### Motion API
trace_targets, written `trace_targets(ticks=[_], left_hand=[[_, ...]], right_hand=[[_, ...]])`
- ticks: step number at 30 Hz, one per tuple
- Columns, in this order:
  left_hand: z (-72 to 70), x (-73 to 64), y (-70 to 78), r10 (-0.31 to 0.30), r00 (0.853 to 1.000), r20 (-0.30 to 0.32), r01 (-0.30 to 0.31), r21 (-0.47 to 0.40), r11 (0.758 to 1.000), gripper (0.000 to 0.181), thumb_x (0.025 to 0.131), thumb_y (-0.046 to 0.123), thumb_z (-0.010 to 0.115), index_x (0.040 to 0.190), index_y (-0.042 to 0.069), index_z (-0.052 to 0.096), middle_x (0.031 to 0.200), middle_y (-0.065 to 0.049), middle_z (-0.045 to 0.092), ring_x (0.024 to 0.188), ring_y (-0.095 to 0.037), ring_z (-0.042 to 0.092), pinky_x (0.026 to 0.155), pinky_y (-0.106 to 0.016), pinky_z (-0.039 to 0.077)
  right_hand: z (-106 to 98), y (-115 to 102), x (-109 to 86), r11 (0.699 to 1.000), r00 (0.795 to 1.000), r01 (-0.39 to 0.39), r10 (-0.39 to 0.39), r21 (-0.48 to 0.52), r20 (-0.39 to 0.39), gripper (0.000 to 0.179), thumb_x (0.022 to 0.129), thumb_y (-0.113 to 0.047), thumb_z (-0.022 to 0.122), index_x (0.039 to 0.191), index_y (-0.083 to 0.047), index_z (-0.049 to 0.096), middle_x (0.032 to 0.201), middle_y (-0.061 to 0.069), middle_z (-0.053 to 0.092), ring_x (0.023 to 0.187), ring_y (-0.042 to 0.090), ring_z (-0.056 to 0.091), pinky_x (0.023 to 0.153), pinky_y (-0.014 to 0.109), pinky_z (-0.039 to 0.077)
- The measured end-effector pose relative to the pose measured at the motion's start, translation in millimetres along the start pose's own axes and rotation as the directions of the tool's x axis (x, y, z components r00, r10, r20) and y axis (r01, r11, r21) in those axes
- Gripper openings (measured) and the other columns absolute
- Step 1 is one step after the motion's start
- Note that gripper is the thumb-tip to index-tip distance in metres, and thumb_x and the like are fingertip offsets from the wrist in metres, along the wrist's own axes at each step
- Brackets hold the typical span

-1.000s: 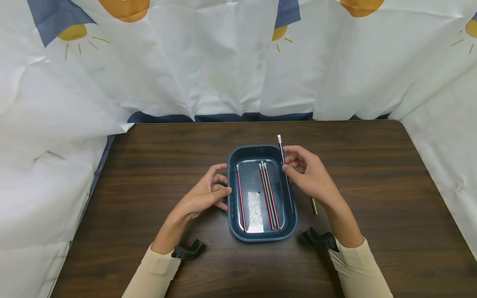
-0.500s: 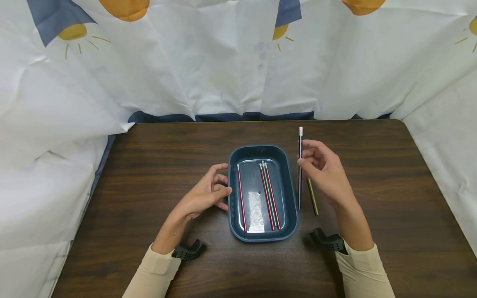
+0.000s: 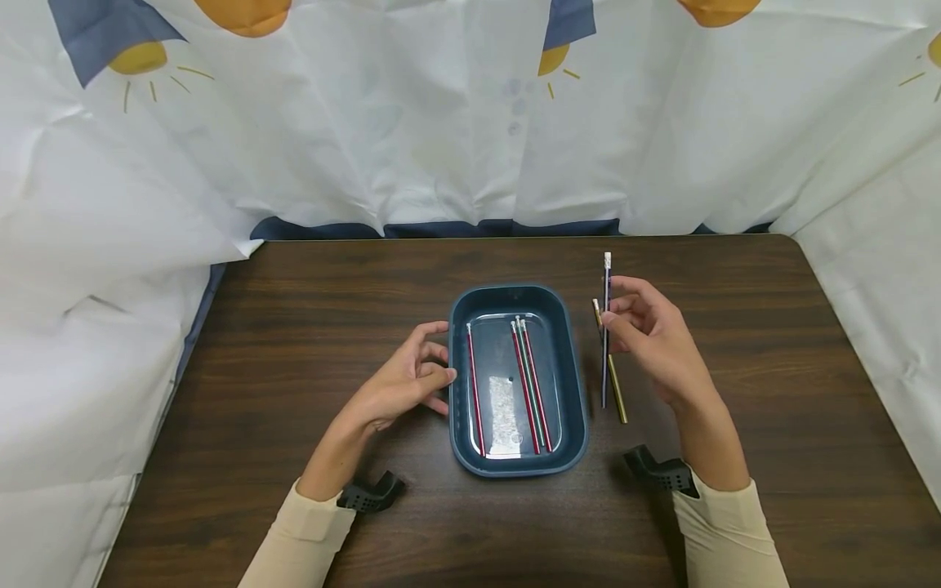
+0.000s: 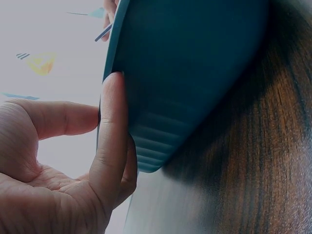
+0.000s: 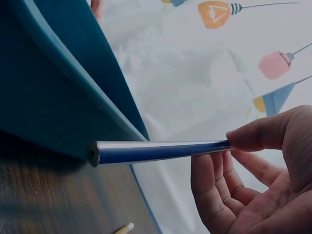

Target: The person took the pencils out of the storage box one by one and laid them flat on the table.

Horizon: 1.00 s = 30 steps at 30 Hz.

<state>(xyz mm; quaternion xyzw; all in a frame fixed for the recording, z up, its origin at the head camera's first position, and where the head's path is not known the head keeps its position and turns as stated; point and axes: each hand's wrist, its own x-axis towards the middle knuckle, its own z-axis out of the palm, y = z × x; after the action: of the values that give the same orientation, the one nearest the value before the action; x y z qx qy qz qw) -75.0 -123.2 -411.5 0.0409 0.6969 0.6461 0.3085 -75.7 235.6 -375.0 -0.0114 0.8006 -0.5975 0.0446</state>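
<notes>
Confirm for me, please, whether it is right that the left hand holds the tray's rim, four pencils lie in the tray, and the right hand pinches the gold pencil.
Not quite: the right hand pinches the blue pencil, not the gold pencil, as the right wrist view shows. The left hand does hold the rim of the tray, and four pencils lie in it.

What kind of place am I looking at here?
Probably an indoor tabletop workspace: there's a brown wood-look table, printed white cloth hanging around it, and a tray of pencils.
</notes>
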Motion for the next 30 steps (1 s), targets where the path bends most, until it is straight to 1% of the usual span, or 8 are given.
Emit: trace_targets(ticks=[7,17,25,30], left_hand=[[-0.5,-0.1,1.5,0.003,1.000,0.000,-0.003,0.006,1.000,0.078,0.099,0.002,0.062,0.163,0.014,0.018,0.132,-0.023,0.045,0.095,-0.024,0.069,0.069,-0.041,0.070],[-0.8,-0.8,1.3,-0.003,1.000,-0.004,0.003,0.008,1.000,0.078,0.100,0.002,0.061,0.163,0.014,0.017,0.133,-0.023,0.044,0.094,-0.024,0.069,0.070,-0.041,0.070],[0.8,-1.0,0.5,-0.002,1.000,-0.001,0.002,0.006,1.000,0.078,0.099,0.003,0.062,0.163,0.014,0.018,0.133,-0.024,0.044,0.095,-0.023,0.069,0.069,-0.040,0.070],[0.8,-1.0,1.4,-0.006,1.000,-0.004,0.006,0.008,1.000,0.078,0.099,0.002,0.062,0.163,0.014,0.018,0.134,-0.024,0.044,0.095,-0.024,0.068,0.069,-0.040,0.070]], right_hand=[[-8,5,-0.3,1.000,1.000,0.010,-0.010,0.006,-0.006,0.052,0.102,0.000,0.060,0.152,-0.004,0.048,0.105,-0.005,0.063,0.083,0.008,0.067,0.070,0.028,0.066],[-16,12,1.1,0.999,0.999,0.001,-0.003,-0.044,-0.052,0.051,0.104,-0.004,0.059,0.154,-0.004,0.047,0.102,-0.009,0.062,0.085,0.006,0.066,0.070,0.022,0.064],[-25,22,1.1,0.996,0.996,-0.016,0.008,-0.088,-0.089,0.053,0.102,-0.003,0.062,0.154,-0.006,0.049,0.103,-0.011,0.059,0.082,0.005,0.065,0.068,0.022,0.064],[-29,28,2.3,0.994,0.996,-0.021,0.011,-0.110,-0.091,0.053,0.102,-0.003,0.061,0.154,-0.006,0.049,0.103,-0.012,0.058,0.082,0.004,0.064,0.067,0.023,0.064]])
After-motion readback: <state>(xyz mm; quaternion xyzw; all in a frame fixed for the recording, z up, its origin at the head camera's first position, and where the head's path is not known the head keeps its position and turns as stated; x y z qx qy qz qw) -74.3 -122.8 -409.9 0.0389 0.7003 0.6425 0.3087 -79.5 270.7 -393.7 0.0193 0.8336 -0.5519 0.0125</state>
